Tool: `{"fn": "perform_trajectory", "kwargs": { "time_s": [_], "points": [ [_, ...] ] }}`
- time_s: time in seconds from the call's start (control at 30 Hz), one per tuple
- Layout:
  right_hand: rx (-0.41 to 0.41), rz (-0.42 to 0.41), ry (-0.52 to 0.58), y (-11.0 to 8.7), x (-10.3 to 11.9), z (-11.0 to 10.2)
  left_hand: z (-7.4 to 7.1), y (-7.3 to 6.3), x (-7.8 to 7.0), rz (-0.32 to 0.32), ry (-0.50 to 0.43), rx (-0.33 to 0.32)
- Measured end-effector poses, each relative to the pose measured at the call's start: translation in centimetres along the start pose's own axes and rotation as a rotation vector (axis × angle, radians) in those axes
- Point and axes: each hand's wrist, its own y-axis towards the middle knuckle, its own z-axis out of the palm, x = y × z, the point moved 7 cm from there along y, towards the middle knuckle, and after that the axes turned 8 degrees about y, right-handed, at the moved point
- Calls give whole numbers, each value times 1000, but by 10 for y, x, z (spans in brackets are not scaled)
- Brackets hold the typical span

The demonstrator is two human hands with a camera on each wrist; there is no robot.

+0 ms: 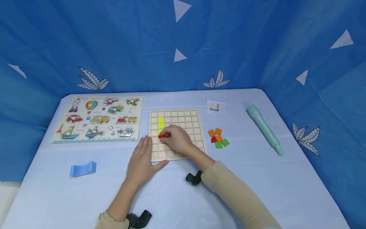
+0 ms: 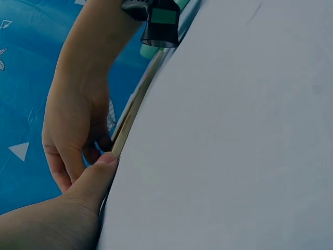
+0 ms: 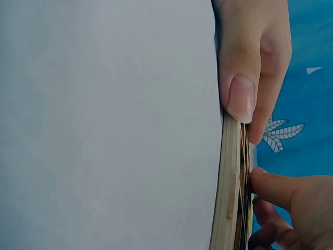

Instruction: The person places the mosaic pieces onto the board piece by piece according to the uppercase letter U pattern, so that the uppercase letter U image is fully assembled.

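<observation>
A wooden grid board [image 1: 186, 120] lies flat on the white table, with yellow square tiles [image 1: 161, 122] in a column on its left side. My right hand [image 1: 178, 139] pinches a small red tile [image 1: 161, 136] between thumb and fingers, just below the yellow ones. In the right wrist view that tile is mostly hidden by the fingertips. My left hand [image 1: 142, 164] rests with fairly straight fingers along the board's left edge, its thumb at the near edge. The left wrist view shows the left thumb [image 2: 92, 179] touching the board's side.
Right of the board lie loose orange, green and red tiles [image 1: 218, 144], below a small pattern card [image 1: 219, 107]. A teal microphone-shaped object [image 1: 265, 129] lies farther right. A vehicle puzzle board [image 1: 98, 119] and a blue curved block [image 1: 83, 169] sit at left.
</observation>
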Motion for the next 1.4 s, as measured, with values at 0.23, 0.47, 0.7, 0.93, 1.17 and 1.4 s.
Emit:
{"fn": "perform_trajectory", "kwargs": {
  "time_s": [0.23,0.47,0.7,0.93,1.17,1.4],
  "points": [
    [-15,-20,12,-2,-1,1,1,0,1,0,3,2],
    [-9,-25,-2,-2,-1,1,0,0,-1,1,2,-1],
    [-1,-38,-52,-5,1,0,0,0,-1,-2,3,1],
    [12,-49,-90,-9,6,-2,0,0,-1,1,10,-1],
    [16,-51,-99,-11,5,-3,1,1,0,6,10,-3],
    [40,-14,-36,-19,-1,-8,1,0,0,2,7,-12]
  ]
}}
